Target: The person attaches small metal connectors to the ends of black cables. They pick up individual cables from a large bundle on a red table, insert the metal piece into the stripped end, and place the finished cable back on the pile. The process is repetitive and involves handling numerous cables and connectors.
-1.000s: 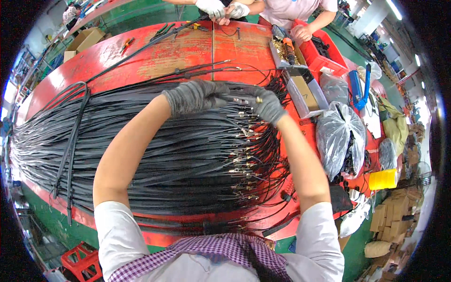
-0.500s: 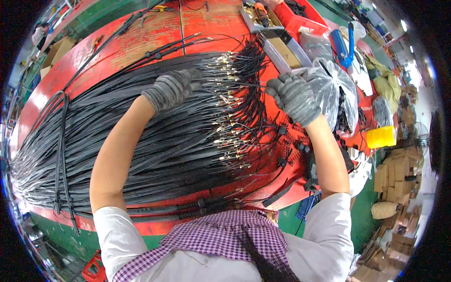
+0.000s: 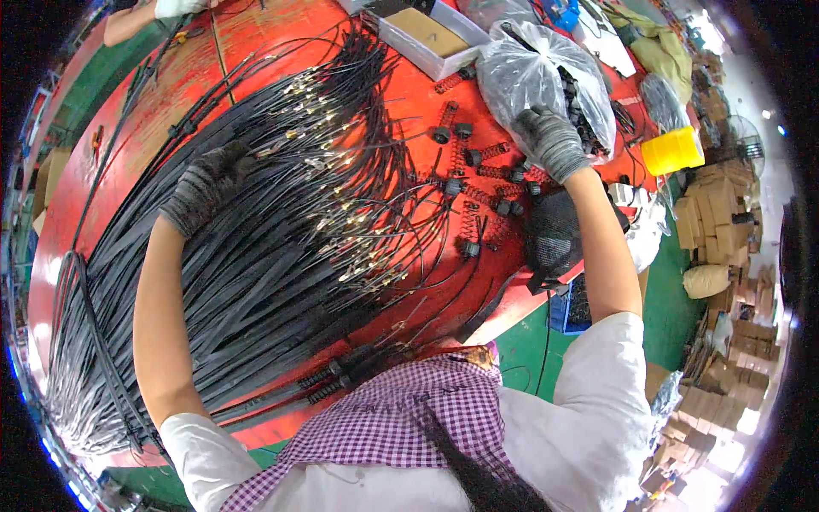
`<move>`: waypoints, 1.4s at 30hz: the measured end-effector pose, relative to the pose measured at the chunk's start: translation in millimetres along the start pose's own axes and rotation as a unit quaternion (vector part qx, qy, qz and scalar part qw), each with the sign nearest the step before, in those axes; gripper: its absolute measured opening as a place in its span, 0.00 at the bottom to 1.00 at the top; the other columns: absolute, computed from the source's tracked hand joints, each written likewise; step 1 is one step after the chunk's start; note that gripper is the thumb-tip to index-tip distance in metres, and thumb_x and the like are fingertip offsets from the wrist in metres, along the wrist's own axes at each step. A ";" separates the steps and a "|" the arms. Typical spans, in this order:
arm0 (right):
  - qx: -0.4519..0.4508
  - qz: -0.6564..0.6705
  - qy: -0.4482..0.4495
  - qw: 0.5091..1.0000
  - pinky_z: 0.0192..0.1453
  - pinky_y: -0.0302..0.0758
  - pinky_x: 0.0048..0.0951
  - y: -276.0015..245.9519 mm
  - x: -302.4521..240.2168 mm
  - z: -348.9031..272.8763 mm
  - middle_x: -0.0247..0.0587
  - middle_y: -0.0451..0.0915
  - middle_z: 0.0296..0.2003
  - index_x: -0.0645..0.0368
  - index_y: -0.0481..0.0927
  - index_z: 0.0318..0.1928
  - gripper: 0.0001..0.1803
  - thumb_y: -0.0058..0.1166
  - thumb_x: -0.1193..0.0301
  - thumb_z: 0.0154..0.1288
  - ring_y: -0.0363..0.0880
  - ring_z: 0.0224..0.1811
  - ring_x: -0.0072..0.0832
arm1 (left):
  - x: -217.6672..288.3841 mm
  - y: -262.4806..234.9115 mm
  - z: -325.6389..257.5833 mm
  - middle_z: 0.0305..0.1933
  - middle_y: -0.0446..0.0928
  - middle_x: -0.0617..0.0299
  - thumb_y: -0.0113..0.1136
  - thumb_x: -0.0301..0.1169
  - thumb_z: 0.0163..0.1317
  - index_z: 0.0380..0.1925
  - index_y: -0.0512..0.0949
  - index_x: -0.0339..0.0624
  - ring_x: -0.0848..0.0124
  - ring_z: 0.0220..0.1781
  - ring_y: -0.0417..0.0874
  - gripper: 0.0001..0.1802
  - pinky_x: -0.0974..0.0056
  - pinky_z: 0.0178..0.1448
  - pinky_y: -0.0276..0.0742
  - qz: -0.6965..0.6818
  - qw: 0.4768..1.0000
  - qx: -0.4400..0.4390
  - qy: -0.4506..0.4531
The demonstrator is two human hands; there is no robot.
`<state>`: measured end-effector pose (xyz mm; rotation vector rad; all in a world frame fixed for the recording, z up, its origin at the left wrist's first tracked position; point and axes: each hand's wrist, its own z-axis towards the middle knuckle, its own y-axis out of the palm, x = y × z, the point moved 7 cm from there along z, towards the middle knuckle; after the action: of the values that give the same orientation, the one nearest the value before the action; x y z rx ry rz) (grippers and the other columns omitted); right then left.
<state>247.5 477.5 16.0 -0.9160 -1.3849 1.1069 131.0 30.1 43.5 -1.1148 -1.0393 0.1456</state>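
Observation:
A broad bundle of black cables [image 3: 256, 282] with thin wire ends and small metal connectors [image 3: 341, 213] lies across the red table. My left hand [image 3: 207, 188], in a dark grey knitted glove, rests over the bundle's upper left side. Its fingers are curled closed around a black cable that runs toward the connectors. My right hand [image 3: 553, 143], gloved alike, is against the front of a clear plastic bag [image 3: 520, 72] holding black parts. Those fingers are bent closed, and what they grip, if anything, is hidden.
Black coiled strain-relief fittings [image 3: 469, 222] lie scattered right of the cables. A grey open box [image 3: 439, 64] stands beyond them, a yellow roll [image 3: 673, 151] at the right. Another person's gloved hand [image 3: 177, 7] shows at the far left edge. A black mesh item [image 3: 553, 230] sits near my right forearm.
The view has turned toward the right. My right hand has moved from beside the cable ends to the plastic bag. My left hand stays over the cables, farther from their connectors.

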 end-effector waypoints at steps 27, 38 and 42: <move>0.029 0.719 0.057 0.692 0.43 0.72 0.28 5.2 -123.5 -3.9 0.43 0.75 0.36 0.61 0.71 0.46 0.12 0.46 0.71 0.63 0.74 0.37 0.28 | 80.5 -25.6 39.8 0.39 0.78 0.52 0.52 0.34 0.59 0.46 0.73 0.41 0.60 0.43 0.78 0.16 0.62 0.49 0.72 0.091 0.989 0.042 0.111; 0.248 0.542 0.086 0.798 0.45 0.71 0.33 -39.8 -90.1 40.6 0.46 0.75 0.38 0.62 0.73 0.44 0.13 0.52 0.74 0.57 0.75 0.40 0.38 | 89.7 -66.3 14.2 0.34 0.78 0.65 0.57 0.31 0.58 0.38 0.76 0.39 0.77 0.38 0.74 0.10 0.68 0.46 0.71 0.033 0.999 -0.023 0.015; 0.275 0.424 0.037 0.862 0.44 0.71 0.37 -60.7 -77.1 41.5 0.48 0.75 0.36 0.59 0.74 0.43 0.13 0.52 0.74 0.55 0.74 0.39 0.43 | 87.0 -68.6 10.3 0.32 0.77 0.65 0.56 0.30 0.59 0.35 0.75 0.39 0.76 0.36 0.74 0.07 0.68 0.45 0.71 -0.105 0.994 -0.026 0.006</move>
<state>218.5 382.4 54.3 -1.1343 -0.4844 1.9698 145.0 53.4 151.4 -1.0448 -1.1484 -0.0557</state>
